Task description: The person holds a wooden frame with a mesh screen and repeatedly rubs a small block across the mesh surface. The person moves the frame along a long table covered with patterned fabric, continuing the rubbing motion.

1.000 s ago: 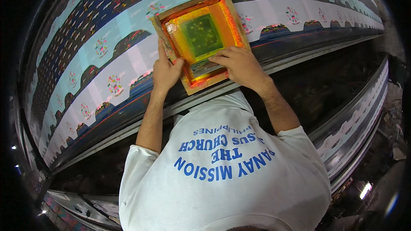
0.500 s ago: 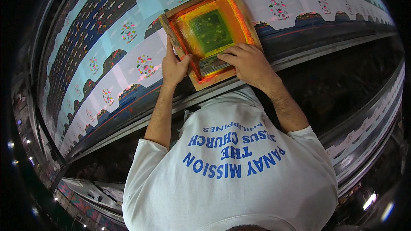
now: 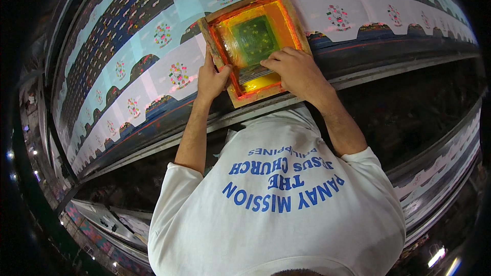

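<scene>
A wooden screen-printing frame [image 3: 295, 25], stained orange and yellow inside, lies tilted over the printed pieces, with a dark green square [image 3: 254, 38] in its mesh. My left hand [image 3: 212, 79] is closed on the frame's left side, thumb over the rim. My right hand [image 3: 291, 74] reaches inside over the near rim, fingers bent onto a flat squeegee [image 3: 250, 75] lying across the lower part of the screen, below the green square. Bright yellow ink shows beneath the squeegee along the near rim.
Rows of white [image 3: 325, 13] and light blue pieces [image 3: 192, 0] with colourful round prints cover the long curved-looking table, with dark patterned strips behind. A metal rail [image 3: 358, 74] edges it. A dark gap and another rack [image 3: 429, 174] are at right. My white shirt fills the lower middle.
My right hand and squeegee have shifted slightly up the screen from the near rim, showing more yellow below. The whole view has shifted; my left hand stays on the frame.
</scene>
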A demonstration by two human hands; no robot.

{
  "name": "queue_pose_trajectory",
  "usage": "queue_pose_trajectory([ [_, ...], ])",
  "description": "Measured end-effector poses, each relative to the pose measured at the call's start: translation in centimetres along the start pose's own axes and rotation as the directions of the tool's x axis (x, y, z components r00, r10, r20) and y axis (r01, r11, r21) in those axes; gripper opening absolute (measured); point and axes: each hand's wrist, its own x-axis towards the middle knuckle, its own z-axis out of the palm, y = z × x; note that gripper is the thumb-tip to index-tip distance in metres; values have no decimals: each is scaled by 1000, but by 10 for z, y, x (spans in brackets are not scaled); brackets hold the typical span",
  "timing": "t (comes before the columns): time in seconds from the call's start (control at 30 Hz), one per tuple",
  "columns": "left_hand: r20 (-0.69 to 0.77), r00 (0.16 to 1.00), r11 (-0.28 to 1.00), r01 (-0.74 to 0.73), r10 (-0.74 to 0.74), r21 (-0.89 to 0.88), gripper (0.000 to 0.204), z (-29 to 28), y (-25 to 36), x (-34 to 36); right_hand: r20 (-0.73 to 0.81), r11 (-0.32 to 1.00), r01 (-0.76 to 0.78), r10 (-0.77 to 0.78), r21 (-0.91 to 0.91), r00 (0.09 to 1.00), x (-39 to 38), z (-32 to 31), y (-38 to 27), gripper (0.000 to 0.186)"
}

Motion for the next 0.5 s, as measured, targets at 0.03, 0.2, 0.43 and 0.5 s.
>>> queue_pose_trajectory([
  [0.03,3,1000,1000,0,0,17,103,-1,1,0,18,1000,-9,9,7,1000,1,5,3,48],
  [0.2,-12,998,996,-63,63,67,105,-2,-14,2,74,999,-39,37,30,997,-7,-10,-9,52],
  [0.43,-17,997,981,-73,78,181,106,-4,-12,1,-79,999,-25,22,-42,997,-27,27,-11,56],
  [0.5,-29,995,976,-85,93,201,105,-4,-13,1,-127,997,-22,13,-69,992,-18,36,-6,56],
])
